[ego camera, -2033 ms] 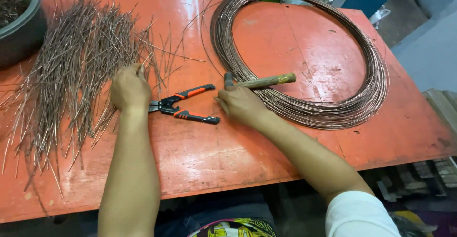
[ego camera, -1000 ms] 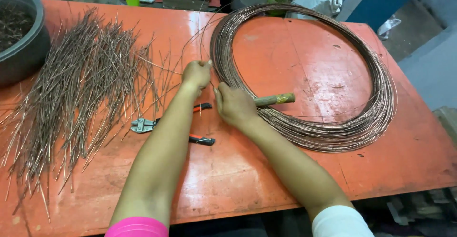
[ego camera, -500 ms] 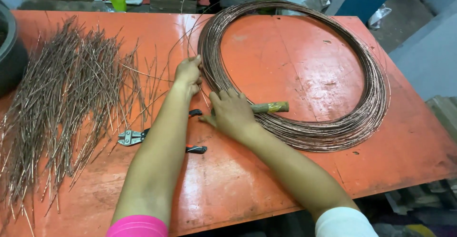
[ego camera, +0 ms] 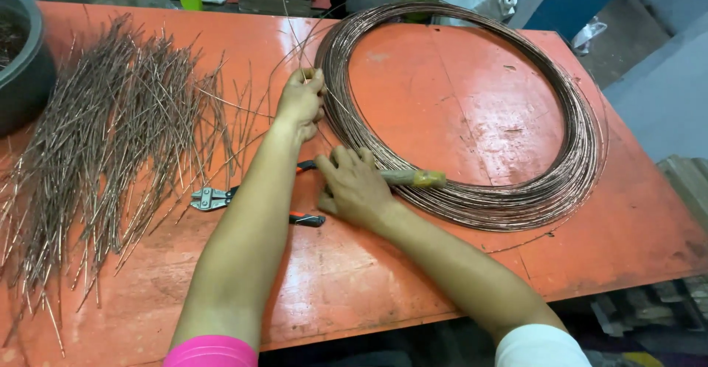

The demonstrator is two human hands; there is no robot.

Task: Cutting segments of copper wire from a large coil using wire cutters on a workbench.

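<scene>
Copper-coloured wire wound into a large flat coil (ego camera: 472,109) lies on a worn orange-painted metal desk (ego camera: 413,278), filling the desk's far right half. The coil's near-left rim is where both hands meet it. The left hand (ego camera: 301,100) reaches forward and slightly right, arm nearly straight, and is closed in a loose fist around thin loose strands at the coil's left edge; a strand rises from the fist toward the far side of the desk (its end runs out of view). The right hand (ego camera: 354,186) sits nearer the body, palm down, fingers curled, pressing on the coil's near-left arc where a short wooden-handled tool with a yellowish end (ego camera: 413,178) lies across the wire, its long axis running left to right. Whether this hand grips the handle or only rests on it cannot be told. The left hand is the further forward of the two.

Just under the left forearm lies a small bolt cutter with grey jaws and red-and-black handles (ego camera: 221,197), jaws pointing left, untouched. Further left, a spread pile of short cut copper-coloured wire lengths (ego camera: 110,138) fans across the desk, beside a dark round tub (ego camera: 26,79) at the far left corner.
</scene>
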